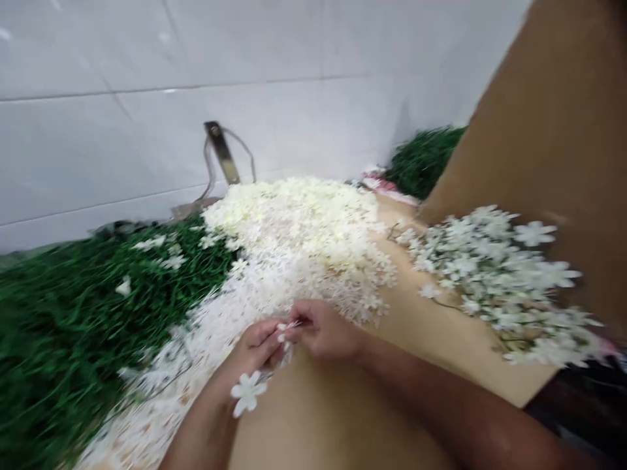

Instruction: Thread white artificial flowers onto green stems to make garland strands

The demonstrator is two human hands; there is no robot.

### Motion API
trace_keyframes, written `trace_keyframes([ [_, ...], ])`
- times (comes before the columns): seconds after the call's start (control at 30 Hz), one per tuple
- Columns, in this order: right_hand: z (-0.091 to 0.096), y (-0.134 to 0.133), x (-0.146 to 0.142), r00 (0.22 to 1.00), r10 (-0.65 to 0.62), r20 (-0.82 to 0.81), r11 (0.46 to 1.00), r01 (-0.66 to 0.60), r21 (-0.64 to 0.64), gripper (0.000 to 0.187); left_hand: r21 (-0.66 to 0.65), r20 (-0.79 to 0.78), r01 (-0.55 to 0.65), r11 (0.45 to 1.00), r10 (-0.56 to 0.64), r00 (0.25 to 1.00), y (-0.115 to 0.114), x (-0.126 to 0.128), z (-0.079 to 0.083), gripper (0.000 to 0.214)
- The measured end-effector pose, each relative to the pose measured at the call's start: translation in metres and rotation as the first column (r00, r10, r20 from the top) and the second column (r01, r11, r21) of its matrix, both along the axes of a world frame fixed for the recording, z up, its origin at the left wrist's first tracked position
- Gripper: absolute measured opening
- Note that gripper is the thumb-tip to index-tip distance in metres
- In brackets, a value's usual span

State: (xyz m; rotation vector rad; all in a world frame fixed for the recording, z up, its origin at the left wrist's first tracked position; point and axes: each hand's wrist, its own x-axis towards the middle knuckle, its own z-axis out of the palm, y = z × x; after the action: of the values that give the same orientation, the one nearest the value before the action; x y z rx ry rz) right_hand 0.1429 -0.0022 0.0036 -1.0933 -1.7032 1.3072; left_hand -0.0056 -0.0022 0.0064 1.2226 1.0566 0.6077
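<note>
Close together in the lower middle, my left hand (262, 346) and my right hand (321, 328) are both closed on a sprig of white artificial flowers (248, 393). One five-petalled bloom hangs below my left hand, and smaller white petals show between the fingertips. The sprig's stem is mostly hidden by my fingers. Just beyond my hands lies a large heap of loose white flowers (294, 228), which spreads toward the lower left. To the right, a pile of white flowers on green stems (490, 274) rests on brown cardboard (470, 339).
Green artificial grass-like stems (98, 313) fill the left side, with a few white blooms on top. More greenery (426, 156) sits at the back right. An upright cardboard panel (548, 130) stands at the right. A tiled wall (294, 117) closes off the back, with a metal strip (221, 151) near it.
</note>
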Motion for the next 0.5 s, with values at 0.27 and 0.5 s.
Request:
trace_keyframes([
  [0.27, 0.048, -0.004, 0.030, 0.962, -0.209, 0.174, 0.925, 0.136, 0.356, 0.013, -0.059, 0.173, -0.305, 0.950, 0.311, 0.935, 0.003, 0.008, -0.006, 0.040],
  [0.5, 0.119, -0.025, 0.161, 0.448, -0.851, 0.274, 0.487, 0.477, 0.731, 0.015, 0.167, 0.057, -0.178, 0.970, 0.171, 0.984, 0.008, 0.006, -0.023, 0.036],
])
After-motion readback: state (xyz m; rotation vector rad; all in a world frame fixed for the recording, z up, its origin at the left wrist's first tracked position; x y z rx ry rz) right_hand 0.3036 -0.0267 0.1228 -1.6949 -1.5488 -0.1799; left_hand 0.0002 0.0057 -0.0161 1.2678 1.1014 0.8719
